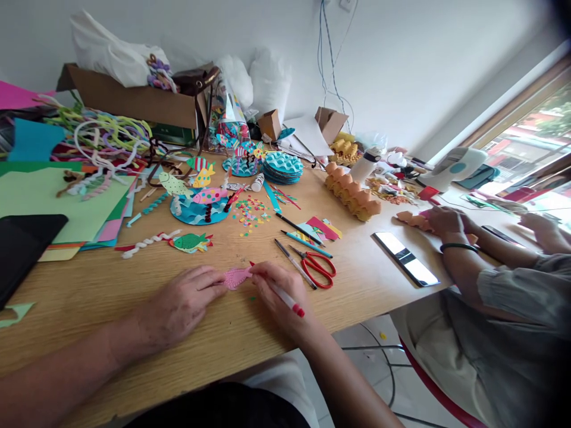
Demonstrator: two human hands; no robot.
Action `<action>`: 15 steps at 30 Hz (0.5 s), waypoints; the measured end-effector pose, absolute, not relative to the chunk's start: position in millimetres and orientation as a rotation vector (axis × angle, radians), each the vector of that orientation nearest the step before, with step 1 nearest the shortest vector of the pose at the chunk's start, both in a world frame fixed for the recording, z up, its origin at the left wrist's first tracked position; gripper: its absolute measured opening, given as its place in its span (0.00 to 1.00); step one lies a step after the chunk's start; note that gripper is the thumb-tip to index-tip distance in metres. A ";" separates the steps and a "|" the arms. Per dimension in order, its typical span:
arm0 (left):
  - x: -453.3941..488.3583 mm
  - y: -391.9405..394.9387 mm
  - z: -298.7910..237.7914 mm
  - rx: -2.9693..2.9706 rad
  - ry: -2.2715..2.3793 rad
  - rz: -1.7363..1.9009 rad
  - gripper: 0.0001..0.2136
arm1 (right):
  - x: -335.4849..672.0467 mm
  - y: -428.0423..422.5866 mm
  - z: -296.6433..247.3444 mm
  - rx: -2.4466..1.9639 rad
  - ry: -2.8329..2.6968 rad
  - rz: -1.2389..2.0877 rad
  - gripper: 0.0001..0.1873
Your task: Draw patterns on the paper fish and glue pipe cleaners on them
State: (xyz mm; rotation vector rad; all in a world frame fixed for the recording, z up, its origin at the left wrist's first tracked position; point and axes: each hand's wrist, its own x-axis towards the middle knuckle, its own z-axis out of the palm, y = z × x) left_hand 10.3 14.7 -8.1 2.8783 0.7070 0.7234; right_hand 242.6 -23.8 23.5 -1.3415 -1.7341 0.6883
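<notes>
Lower centre of the frame, on the tabletop [111, 285]: one pink paper fish [236, 277], pinned flat under the fingertips of the left hand [185, 303], whose grip is spread loose, not closed. Its other end is met by the right hand [279, 291], whose grip is closed round a red-capped pen [288, 302]. Decorated fish on a blue wave disc [200, 205] are judged finished; the pink one seems only part-marked. The pen tip is hidden by fingers.

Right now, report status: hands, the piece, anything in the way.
Left hand flat, fingertips pinning pink paper fish. Right hand gripping pen at the fish's edge. Red scissors close beside, not blocking.
</notes>
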 end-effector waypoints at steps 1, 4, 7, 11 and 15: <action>10.1 14.6 -8.4 2.881 0.702 0.737 0.30 | 244.7 -25.8 24.0 -1.322 -1.801 0.656 0.09; 10.2 14.3 -7.8 2.896 0.695 0.774 0.31 | 250.1 -28.9 26.3 -1.311 -1.904 0.619 0.09; 11.2 13.8 -7.8 2.915 0.689 0.798 0.30 | 250.7 -26.7 30.3 -1.337 -1.847 0.764 0.09; 13.9 11.2 -10.9 2.947 0.704 0.809 0.27 | 242.9 -18.4 34.7 -1.415 -1.571 1.048 0.09; 17.6 6.5 -11.4 2.989 0.771 0.828 0.29 | 233.6 -10.2 31.6 -1.461 -1.384 1.176 0.05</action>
